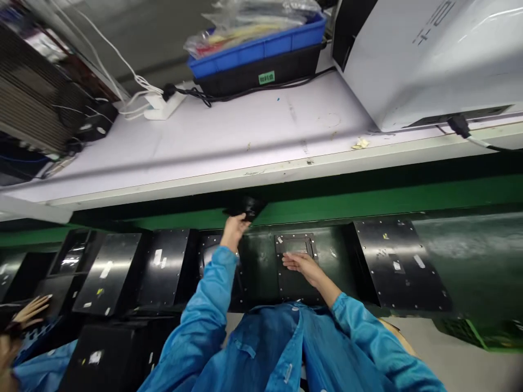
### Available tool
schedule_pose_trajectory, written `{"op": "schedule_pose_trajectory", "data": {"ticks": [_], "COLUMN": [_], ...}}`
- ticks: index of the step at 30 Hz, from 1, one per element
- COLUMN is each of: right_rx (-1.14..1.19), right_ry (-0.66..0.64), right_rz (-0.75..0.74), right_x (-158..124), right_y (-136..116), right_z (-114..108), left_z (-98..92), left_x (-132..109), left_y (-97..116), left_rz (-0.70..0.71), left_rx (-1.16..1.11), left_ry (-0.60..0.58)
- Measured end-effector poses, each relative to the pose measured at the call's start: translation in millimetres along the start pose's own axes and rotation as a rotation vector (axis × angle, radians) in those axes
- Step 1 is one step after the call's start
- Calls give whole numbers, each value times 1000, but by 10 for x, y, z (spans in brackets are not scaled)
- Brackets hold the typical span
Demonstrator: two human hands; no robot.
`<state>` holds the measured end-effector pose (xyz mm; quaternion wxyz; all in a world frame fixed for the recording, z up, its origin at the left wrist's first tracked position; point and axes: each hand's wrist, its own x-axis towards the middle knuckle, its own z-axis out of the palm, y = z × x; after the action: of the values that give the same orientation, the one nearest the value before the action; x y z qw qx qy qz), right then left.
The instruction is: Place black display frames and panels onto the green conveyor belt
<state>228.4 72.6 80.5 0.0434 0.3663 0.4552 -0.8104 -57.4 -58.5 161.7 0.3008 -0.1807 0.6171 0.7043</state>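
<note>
My left hand (233, 230) reaches forward to the far side of the dark green belt. Its fingers are closed on the edge of a flat black piece (248, 209), blurred and in shadow under the shelf, so its kind is unclear. My right hand (303, 267) is open, fingers stretched out and pointing left, just above a black panel (291, 283) with screws along its border and a small white label. I cannot tell whether it touches the panel. Another black panel (208, 242) lies partly behind my left forearm.
Black boxes (163, 277) line the belt to the left, and one more (402, 267) stands at right. Above runs a white shelf (229, 144) with a blue tray (261, 49) of bagged parts, a power strip and a white machine (433, 60). A co-worker's hand (32, 311) is at far left.
</note>
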Motion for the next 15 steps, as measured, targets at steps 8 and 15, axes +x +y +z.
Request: {"op": "schedule_pose_trajectory", "data": {"ticks": [8, 15], "right_rx": [318, 211], "right_ry": [-233, 76], "right_rz": [38, 156], "right_x": [-212, -13], "right_y": [-500, -324], "right_z": [237, -290], "left_z": [106, 191], "left_x": [-1500, -1776], "left_y": [-1456, -2061], "left_rz": [-1, -61], "left_rx": [-272, -233], "left_ry": [-154, -212]}}
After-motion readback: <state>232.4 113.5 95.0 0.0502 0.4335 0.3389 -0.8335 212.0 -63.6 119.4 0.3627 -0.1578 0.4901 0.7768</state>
